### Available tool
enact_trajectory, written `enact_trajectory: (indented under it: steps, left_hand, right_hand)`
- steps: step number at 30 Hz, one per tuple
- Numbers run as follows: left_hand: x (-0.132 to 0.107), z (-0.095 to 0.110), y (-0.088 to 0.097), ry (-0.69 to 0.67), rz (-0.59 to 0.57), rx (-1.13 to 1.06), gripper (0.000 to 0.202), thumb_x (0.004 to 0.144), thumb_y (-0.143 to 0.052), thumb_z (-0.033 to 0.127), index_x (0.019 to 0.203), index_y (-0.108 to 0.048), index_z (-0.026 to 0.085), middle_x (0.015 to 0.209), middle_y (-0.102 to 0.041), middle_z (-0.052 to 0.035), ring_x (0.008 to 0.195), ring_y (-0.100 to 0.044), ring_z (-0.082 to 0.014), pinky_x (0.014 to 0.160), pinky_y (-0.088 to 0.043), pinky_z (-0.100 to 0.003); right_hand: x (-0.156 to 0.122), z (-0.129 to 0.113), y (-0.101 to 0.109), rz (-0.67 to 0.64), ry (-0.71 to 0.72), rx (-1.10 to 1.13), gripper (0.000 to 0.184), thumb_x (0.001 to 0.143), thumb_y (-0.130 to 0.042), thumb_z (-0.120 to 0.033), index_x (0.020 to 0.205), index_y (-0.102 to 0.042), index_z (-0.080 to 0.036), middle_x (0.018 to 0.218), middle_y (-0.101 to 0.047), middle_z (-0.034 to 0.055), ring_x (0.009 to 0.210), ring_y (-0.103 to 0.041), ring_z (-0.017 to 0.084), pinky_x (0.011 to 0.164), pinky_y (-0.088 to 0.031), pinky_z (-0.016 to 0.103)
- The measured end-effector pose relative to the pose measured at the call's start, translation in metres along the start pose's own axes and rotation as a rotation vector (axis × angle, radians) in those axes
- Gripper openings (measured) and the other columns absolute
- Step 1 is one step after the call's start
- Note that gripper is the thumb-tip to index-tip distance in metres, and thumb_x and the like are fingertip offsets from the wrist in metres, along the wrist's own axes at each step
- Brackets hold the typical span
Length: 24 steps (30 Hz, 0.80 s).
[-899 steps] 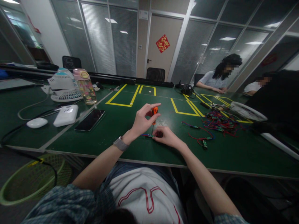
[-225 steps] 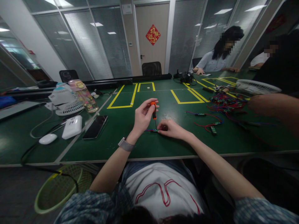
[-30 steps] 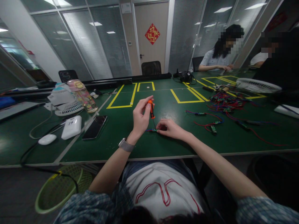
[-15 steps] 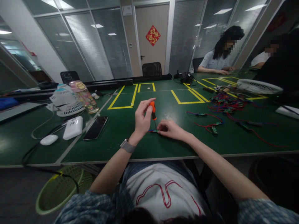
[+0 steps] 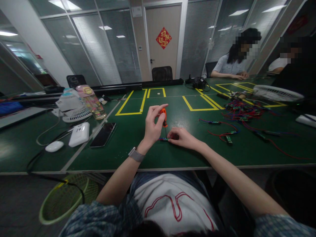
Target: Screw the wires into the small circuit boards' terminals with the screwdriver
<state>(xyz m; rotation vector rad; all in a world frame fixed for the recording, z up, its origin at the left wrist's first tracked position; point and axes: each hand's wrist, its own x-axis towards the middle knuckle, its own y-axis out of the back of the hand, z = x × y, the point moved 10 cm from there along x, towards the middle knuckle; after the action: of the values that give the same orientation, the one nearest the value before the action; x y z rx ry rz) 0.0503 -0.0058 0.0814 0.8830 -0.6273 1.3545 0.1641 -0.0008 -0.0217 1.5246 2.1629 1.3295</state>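
Note:
My left hand (image 5: 152, 126) pinches the orange handle of a small screwdriver (image 5: 164, 119), held upright with its tip down on a small circuit board (image 5: 163, 139) on the green table (image 5: 138, 151). My right hand (image 5: 182, 137) lies on the table with its fingertips closed on the board's right end, pressing it down. A watch sits on my left wrist.
More small boards with red and blue wires (image 5: 228, 135) lie to the right, with a tangled pile (image 5: 240, 110) beyond. A phone (image 5: 103, 130), power bank (image 5: 79, 134), mouse (image 5: 54, 146), fan (image 5: 71, 105) and bottle (image 5: 92, 102) stand left. Two people sit at the far right.
My left fingers have shifted round the screwdriver handle, with the index finger now stretched over its top. The right hand and the board have stayed in place.

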Motion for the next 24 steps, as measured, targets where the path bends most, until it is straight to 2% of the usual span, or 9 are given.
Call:
enact_trajectory:
  steps: [3,7,11,18,21,24]
  left_hand:
    - [-0.0003,-0.0004,-0.0015,-0.006,-0.015,-0.024,0.028,0.098,-0.047,0.022,0.12,-0.064,0.025,0.109,-0.061,-0.0059,0.099,-0.059,-0.0158,0.084,-0.05,-0.029]
    - [-0.0007,-0.0013,0.0008,-0.001,0.026,-0.011,0.021,0.093,-0.057,0.023,0.112,-0.067,0.024,0.101,-0.058,-0.0048,0.093,-0.059,-0.0152,0.078,-0.05,-0.026]
    - [-0.0008,0.0002,0.0037,-0.013,0.058,0.022,0.017,0.089,-0.064,0.024,0.105,-0.069,0.025,0.096,-0.054,-0.0032,0.089,-0.056,-0.0144,0.078,-0.049,-0.027]
    - [0.0,0.0,-0.0003,-0.018,-0.01,-0.032,0.031,0.098,-0.045,0.021,0.122,-0.063,0.026,0.108,-0.061,-0.0058,0.098,-0.06,-0.0158,0.086,-0.049,-0.031]
    - [0.0003,-0.0011,-0.0011,-0.008,-0.009,-0.023,0.028,0.097,-0.05,0.023,0.121,-0.063,0.024,0.104,-0.061,-0.0054,0.092,-0.059,-0.0147,0.081,-0.049,-0.028]
    - [0.0006,0.0019,0.0016,-0.029,0.031,0.022,0.02,0.092,-0.058,0.023,0.111,-0.067,0.023,0.097,-0.058,-0.0039,0.086,-0.057,-0.014,0.076,-0.048,-0.027]
  right_hand:
    - [0.0,0.0008,-0.0003,-0.001,-0.001,0.0,0.005,0.078,-0.067,-0.014,0.083,-0.068,-0.014,0.074,-0.061,0.0014,0.064,-0.056,0.012,0.061,-0.043,0.023]
    - [-0.0002,0.0007,0.0,-0.001,0.001,-0.01,0.005,0.078,-0.067,-0.013,0.083,-0.068,-0.015,0.074,-0.061,0.0012,0.065,-0.056,0.012,0.062,-0.043,0.023]
    - [-0.0007,0.0007,0.0007,0.0,-0.002,-0.003,0.005,0.078,-0.068,-0.014,0.083,-0.068,-0.015,0.074,-0.061,0.0011,0.064,-0.056,0.012,0.061,-0.043,0.023]
    - [-0.0002,0.0011,-0.0014,-0.013,-0.01,0.007,0.006,0.079,-0.067,-0.014,0.084,-0.068,-0.014,0.074,-0.061,0.001,0.064,-0.056,0.012,0.061,-0.043,0.023]
    - [-0.0003,0.001,-0.0013,-0.013,-0.011,0.004,0.006,0.078,-0.067,-0.014,0.084,-0.068,-0.015,0.074,-0.062,0.0012,0.064,-0.056,0.012,0.061,-0.043,0.023]
    - [-0.0007,0.0009,-0.0007,-0.01,-0.009,-0.005,0.006,0.078,-0.067,-0.014,0.084,-0.068,-0.015,0.074,-0.061,0.0011,0.064,-0.056,0.013,0.061,-0.043,0.023]
